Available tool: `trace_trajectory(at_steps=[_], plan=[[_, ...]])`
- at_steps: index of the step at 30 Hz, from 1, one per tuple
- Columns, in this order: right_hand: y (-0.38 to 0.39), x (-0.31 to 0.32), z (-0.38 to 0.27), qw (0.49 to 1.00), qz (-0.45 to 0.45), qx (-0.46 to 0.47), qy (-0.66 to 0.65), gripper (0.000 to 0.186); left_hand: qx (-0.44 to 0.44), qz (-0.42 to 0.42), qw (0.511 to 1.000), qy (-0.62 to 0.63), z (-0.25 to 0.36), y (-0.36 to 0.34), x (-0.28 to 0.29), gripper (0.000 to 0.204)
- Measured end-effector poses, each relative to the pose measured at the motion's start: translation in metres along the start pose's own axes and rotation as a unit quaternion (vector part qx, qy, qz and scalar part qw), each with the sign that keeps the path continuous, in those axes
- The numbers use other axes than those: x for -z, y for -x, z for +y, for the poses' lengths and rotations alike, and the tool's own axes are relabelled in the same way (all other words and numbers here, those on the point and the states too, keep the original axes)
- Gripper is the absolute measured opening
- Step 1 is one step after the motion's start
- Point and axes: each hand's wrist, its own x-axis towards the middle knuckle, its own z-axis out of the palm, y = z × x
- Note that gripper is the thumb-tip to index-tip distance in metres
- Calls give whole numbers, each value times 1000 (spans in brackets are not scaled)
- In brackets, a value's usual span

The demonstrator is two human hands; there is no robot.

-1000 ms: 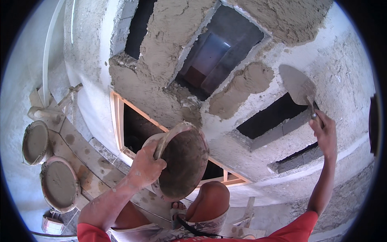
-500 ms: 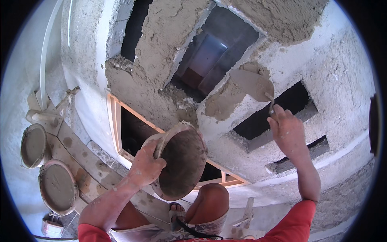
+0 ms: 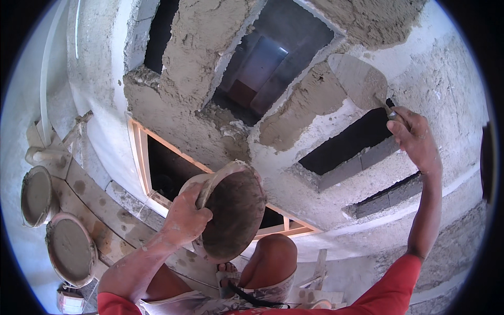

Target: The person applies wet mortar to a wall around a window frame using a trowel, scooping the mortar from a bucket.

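Observation:
My left hand (image 3: 185, 216) grips the rim of a mortar-smeared bucket (image 3: 236, 210), tilted so that its dark inside faces up and right. My right hand (image 3: 417, 134) is closed round the handle of a trowel (image 3: 362, 81). The trowel's broad blade lies at the wall, at the upper right end of a patch of wet mortar (image 3: 302, 107). That patch runs along the strip between a large square opening (image 3: 270, 63) and a dark slot (image 3: 346, 142). Whether the blade touches the wall I cannot tell.
Two buckets full of grey mortar (image 3: 37, 197) (image 3: 71, 249) stand on planks (image 3: 113, 231) at the left. A wooden frame (image 3: 139, 155) edges an opening low in the wall. A narrower slot (image 3: 388, 197) sits lower right. My bent knee (image 3: 273, 257) is below the bucket.
My right hand has swept the trowel up and to the right along the wall, and the mortar patch now stretches longer behind it. My left hand keeps hold of the bucket, nearly unmoved.

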Motion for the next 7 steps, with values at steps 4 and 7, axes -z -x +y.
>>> trace_trajectory(at_steps=[4,7], plan=[[7,11,19,998,-29,-50,-35,40,-11,1,1000,2,-2,2,0,56],[15,11,42,994,-24,-68,-83,40,9,-2,1000,-7,-1,7,5,57]])
